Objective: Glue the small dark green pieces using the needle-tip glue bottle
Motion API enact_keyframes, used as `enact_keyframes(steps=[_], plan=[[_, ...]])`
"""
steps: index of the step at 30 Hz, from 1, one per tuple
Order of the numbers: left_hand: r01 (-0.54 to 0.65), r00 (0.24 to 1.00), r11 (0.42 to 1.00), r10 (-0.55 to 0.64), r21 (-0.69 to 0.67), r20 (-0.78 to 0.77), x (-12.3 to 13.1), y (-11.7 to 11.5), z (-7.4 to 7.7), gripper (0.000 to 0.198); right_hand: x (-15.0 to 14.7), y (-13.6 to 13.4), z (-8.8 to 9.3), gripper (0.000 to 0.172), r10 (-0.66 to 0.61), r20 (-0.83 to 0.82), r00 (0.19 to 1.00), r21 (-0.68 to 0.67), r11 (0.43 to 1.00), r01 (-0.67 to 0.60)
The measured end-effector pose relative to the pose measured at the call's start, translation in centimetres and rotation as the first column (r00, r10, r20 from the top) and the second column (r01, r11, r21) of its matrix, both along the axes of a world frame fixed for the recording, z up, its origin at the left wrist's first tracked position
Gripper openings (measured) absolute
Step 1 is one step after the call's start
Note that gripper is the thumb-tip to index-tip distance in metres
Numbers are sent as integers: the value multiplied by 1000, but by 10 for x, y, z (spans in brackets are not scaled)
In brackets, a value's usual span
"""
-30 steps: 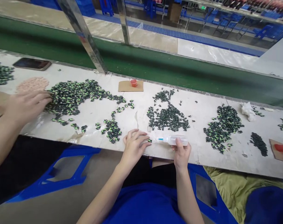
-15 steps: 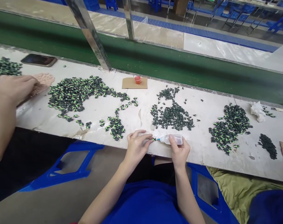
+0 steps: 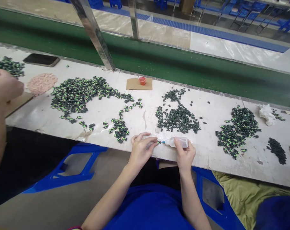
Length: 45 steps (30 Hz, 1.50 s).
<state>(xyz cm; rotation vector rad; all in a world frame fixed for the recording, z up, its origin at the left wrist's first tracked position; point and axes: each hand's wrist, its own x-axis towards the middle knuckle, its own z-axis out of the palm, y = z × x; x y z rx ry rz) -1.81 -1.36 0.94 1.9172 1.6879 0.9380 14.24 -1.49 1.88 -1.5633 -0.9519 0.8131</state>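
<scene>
My left hand (image 3: 143, 148) pinches a tiny black-and-green piece (image 3: 159, 142) between thumb and fingertips, just over the table's front edge. In my right hand (image 3: 185, 152) is a small clear squeeze bottle (image 3: 177, 142), lying nearly level. Its thin blue tip points left and meets or almost touches the piece; which of the two I cannot tell. Beyond my hands spreads a heap of small dark parts (image 3: 179, 118). To the left lies a little cluster of black-and-green pieces (image 3: 119, 130), joined by a thin trail to a larger pile (image 3: 75, 94).
A red cup (image 3: 142, 80) rests on cardboard (image 3: 132, 84) at the back. On the left are a co-worker's hand (image 3: 7, 84), pink bits (image 3: 41, 83) and a phone (image 3: 41, 59). Rightward lie another black-and-green pile (image 3: 242, 126), crumpled tissue (image 3: 266, 114) and black parts (image 3: 277, 150).
The co-worker's hand has drawn back left from the pink bits, which now show fully. My hands keep the same hold, with the bottle tip still at the piece.
</scene>
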Motion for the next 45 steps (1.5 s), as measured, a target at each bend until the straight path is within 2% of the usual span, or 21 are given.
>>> enact_keyframes(steps=[7,21,33,38,43,45], plan=[[-20,1000,999,21,-40,4,1,0,3,9,0,0,2,30,-41,2,999,20,999,41],[-29,1000,999,29,-27,10,1,1,-2,9,1,0,1,30,-8,0,1000,8,1000,8],[-32,999,998,32,-52,6,1,1,3,10,2,2,1,31,2,32,999,9,1000,-2],[-37,999,997,37,-73,4,2,1,1,11,2,2,0,30,-29,-11,1000,31,999,29],[-12,1000,994,14,-113,13,1,3,-2,11,12,0,-7,33,-176,-193,965,115,973,201],[0,1000,994,0,-108,7,1,3,-3,11,15,-1,-6,32,-173,-212,962,140,969,205]])
